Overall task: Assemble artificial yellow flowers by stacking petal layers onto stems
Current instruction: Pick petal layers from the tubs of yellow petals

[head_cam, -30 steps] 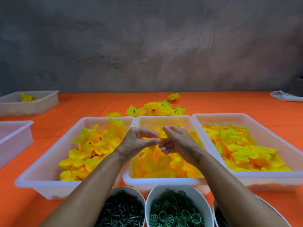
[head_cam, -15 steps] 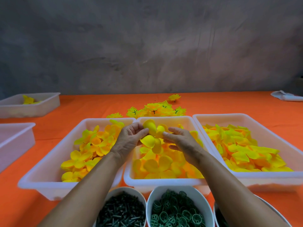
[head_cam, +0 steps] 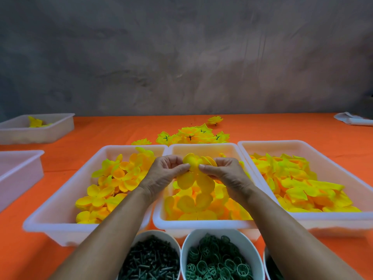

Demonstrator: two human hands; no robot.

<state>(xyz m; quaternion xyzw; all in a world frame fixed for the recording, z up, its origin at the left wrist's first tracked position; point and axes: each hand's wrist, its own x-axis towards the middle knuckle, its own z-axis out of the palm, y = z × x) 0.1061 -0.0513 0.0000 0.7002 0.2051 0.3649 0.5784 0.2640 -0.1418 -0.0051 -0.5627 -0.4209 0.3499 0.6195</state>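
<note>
- Head view looks down on an orange cloth-covered table [head_cam: 262,128] against a mottled grey wall.
- Both hands meet above the middle tray [head_cam: 201,224]: the left hand [head_cam: 163,174] and right hand [head_cam: 226,173] each pinch a yellow petal layer [head_cam: 193,174] between thumb and curled fingers.
- That petal layer is soft fabric with rounded, cupped lobes, yellow shading to orange; some lobes hang below the fingers, others fan up behind them.
- Three shallow white plastic trays sit side by side; the left tray [head_cam: 60,225] holds small round-lobed petals, the right tray [head_cam: 333,221] pointed ones.
- Finished flowers [head_cam: 193,135] lie loose on the cloth behind the trays.
- Near the bottom edge, one white bowl [head_cam: 149,236] holds dark green peg-like stems, another [head_cam: 250,247] holds green rings.
- No writing is legible anywhere.
</note>
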